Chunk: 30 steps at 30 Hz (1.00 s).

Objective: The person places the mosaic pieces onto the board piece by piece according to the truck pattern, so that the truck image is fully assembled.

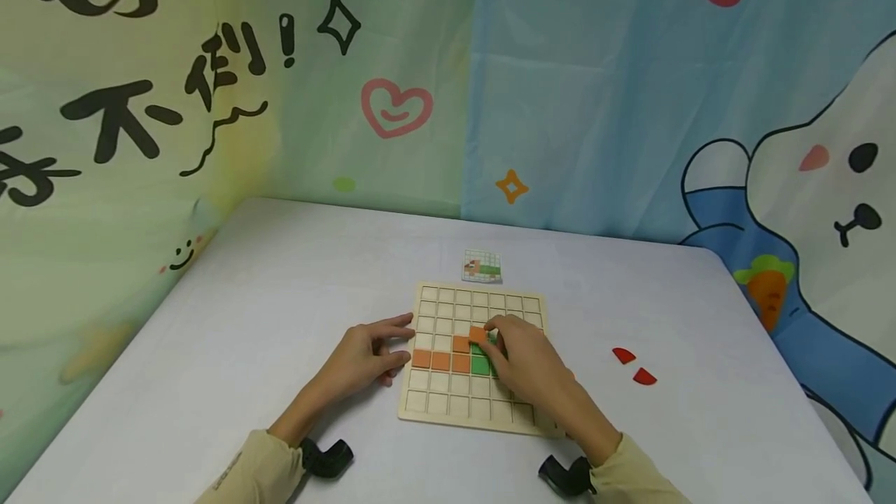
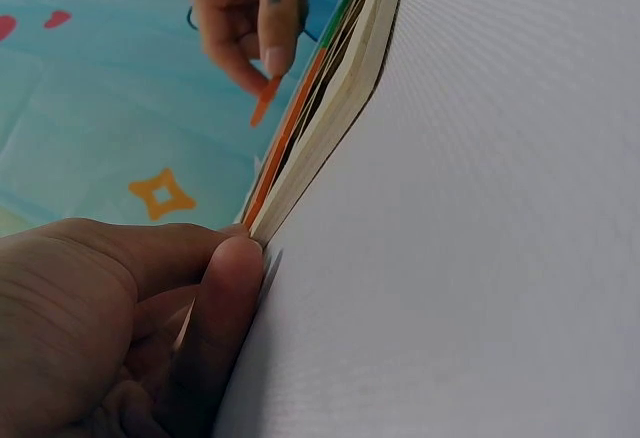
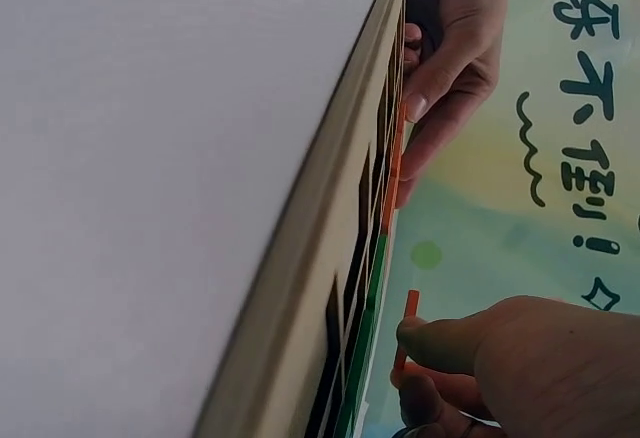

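Head view: orange square (image 1: 477,334) pinched in the right hand's (image 1: 528,360) fingers, held above the board (image 1: 438,403) around its middle; both wrist views show it clear of the surface. Left hand (image 1: 360,356): fingers fairly straight, tips against board's left edge, gripping nothing. To seat it cleanly, I'd level it, square it to the cell, drop one side first, press flat; brace the board, don't nudge neighbours. Board cells: row of three orange squares (image 1: 440,362), then a green square (image 1: 480,365); above the third, another orange square (image 1: 460,344), more green beside it. Right hand hides some cells. Card (image 1: 481,266) toward bench's (image 1: 315,271) far edge; two red pieces (image 1: 645,376) toward its right edge.
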Motion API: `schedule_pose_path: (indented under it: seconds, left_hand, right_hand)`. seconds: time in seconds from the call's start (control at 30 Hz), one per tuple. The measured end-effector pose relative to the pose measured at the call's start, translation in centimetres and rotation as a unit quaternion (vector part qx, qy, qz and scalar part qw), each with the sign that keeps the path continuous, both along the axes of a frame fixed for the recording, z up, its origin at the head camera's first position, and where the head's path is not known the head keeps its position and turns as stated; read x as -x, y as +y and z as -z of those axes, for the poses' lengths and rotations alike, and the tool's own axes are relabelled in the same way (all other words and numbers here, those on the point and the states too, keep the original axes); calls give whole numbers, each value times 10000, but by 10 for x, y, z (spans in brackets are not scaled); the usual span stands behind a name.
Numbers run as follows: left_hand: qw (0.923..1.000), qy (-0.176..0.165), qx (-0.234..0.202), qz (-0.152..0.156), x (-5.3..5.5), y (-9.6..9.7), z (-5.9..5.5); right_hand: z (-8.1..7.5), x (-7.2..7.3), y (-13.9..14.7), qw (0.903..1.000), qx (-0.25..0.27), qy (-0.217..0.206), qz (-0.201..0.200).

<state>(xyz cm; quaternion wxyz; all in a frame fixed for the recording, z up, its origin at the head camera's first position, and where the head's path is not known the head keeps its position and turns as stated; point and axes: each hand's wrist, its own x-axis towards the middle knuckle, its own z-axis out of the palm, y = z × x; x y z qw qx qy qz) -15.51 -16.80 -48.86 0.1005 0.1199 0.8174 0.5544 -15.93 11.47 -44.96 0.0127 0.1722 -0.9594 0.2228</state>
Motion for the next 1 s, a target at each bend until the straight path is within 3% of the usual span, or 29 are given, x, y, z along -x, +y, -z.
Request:
schedule_pose_path:
  seconds: [0.53, 1.0]
  left_hand:
    - [10000, 17, 21, 16, 0, -1, -3]
    - [9999, 108, 0, 70, -1, 0, -3]
  right_hand:
    - [-6, 12, -19, 9999, 38, -13, -95]
    - [0, 17, -20, 9998, 111, -76, -152]
